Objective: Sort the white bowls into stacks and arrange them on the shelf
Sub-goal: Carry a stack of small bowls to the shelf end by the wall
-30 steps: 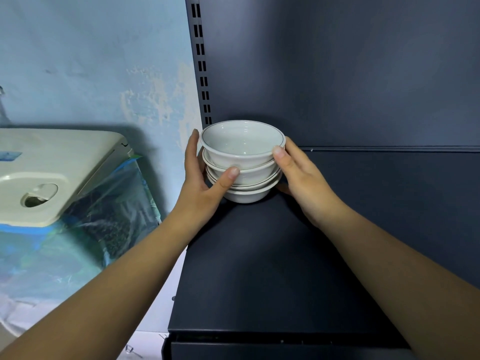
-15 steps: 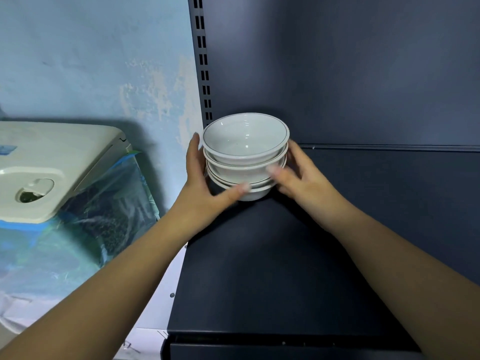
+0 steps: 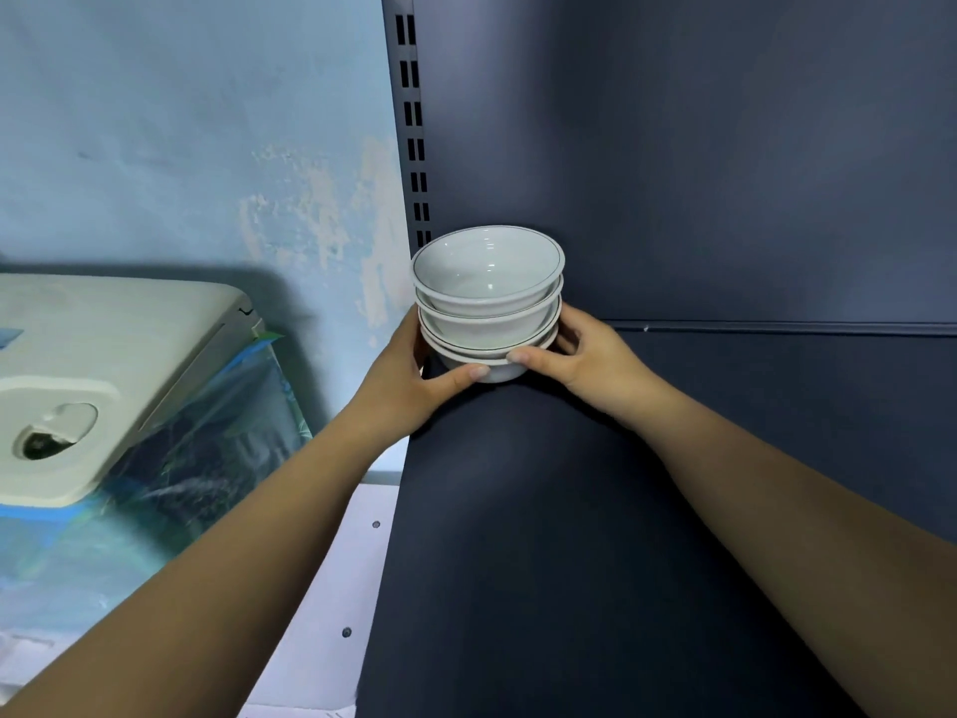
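Observation:
A stack of white bowls (image 3: 487, 298) with thin dark rim lines stands at the back left corner of the dark shelf (image 3: 569, 510), several bowls high. My left hand (image 3: 409, 375) cups the lowest bowl from the left, thumb across its front. My right hand (image 3: 585, 362) grips the same bowl from the right, thumb on its rim. Both hands hold the stack low down; whether its base touches the shelf is hidden by my fingers.
A slotted upright (image 3: 411, 121) and the shelf's dark back panel (image 3: 725, 147) stand right behind the stack. Left of the shelf are a pale blue wall (image 3: 181, 121) and a cream appliance lid (image 3: 93, 365) over blue plastic wrap (image 3: 171, 500).
My hands slid down from the upper bowls to the bottom bowl. The stack has gone a little farther back into the corner, and the bowls now sit straighter.

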`<action>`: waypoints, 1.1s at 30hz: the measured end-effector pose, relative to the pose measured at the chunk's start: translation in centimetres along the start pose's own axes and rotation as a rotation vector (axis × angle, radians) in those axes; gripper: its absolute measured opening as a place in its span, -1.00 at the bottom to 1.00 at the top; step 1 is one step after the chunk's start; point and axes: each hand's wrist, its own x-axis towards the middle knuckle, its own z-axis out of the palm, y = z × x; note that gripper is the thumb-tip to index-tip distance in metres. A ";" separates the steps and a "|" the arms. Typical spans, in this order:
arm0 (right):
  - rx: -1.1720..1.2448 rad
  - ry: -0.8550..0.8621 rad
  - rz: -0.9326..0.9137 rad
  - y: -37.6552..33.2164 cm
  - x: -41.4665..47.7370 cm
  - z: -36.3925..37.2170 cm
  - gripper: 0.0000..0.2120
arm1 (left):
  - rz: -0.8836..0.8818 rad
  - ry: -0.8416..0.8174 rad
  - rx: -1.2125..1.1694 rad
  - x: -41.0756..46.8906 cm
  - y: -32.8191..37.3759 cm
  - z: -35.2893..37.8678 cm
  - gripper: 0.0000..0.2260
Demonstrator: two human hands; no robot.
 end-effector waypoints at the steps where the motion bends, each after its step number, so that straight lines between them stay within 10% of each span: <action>1: 0.003 0.005 0.003 0.1 0.3 0.0 -0.48 | -0.002 -0.005 -0.020 0.3 -0.2 0.0 -0.23; 15: -0.040 0.095 0.024 0.5 0.0 0.3 -0.47 | 0.037 -0.018 -0.065 0.3 -1.5 0.9 -0.23; 22: -0.209 0.399 0.121 -1.2 -5.0 0.2 -0.56 | -0.151 -0.092 0.534 -3.2 2.7 0.4 -0.69; 33: -0.889 0.514 -0.123 -5.0 -32.7 -6.1 -0.79 | 0.502 -0.079 0.379 -20.5 14.8 12.9 -0.66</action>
